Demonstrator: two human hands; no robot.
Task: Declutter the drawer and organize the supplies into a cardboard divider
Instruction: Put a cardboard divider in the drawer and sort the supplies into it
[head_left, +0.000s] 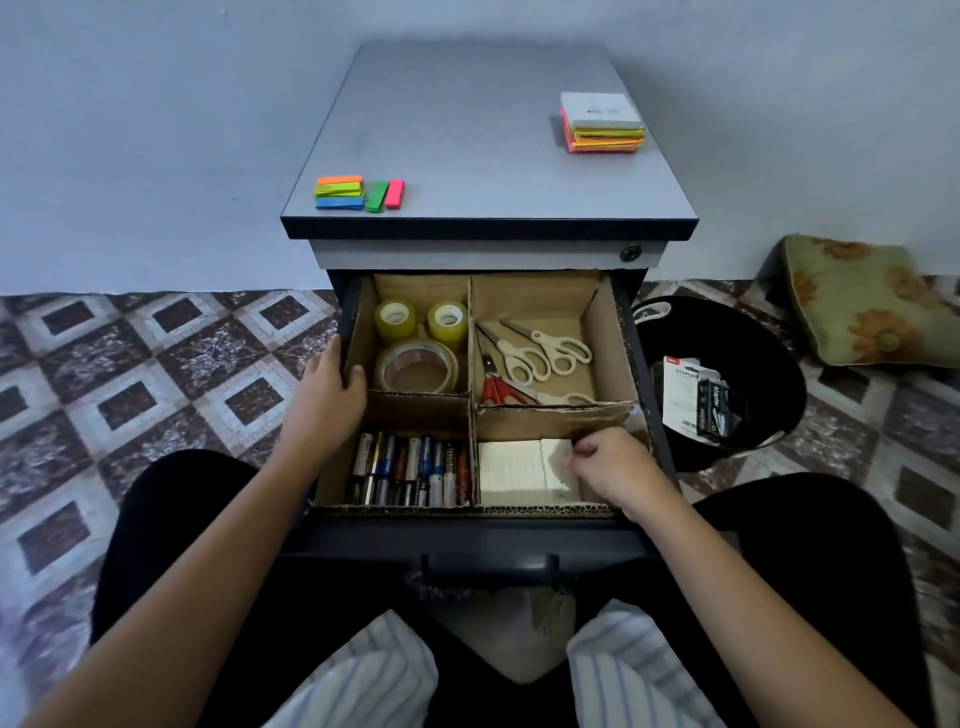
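The open drawer holds a cardboard divider with four compartments. Tape rolls fill the far left one, scissors the far right, batteries the near left. White staple blocks lie in the near right compartment. My right hand reaches into that compartment and pinches the rightmost white block. My left hand grips the drawer's left wall, thumb hooked over the cardboard edge.
On the cabinet top lie coloured sticky flags at the front left and a stack of sticky notes at the back right. A black bin with stapler packaging stands right of the drawer. A cushion lies beyond it.
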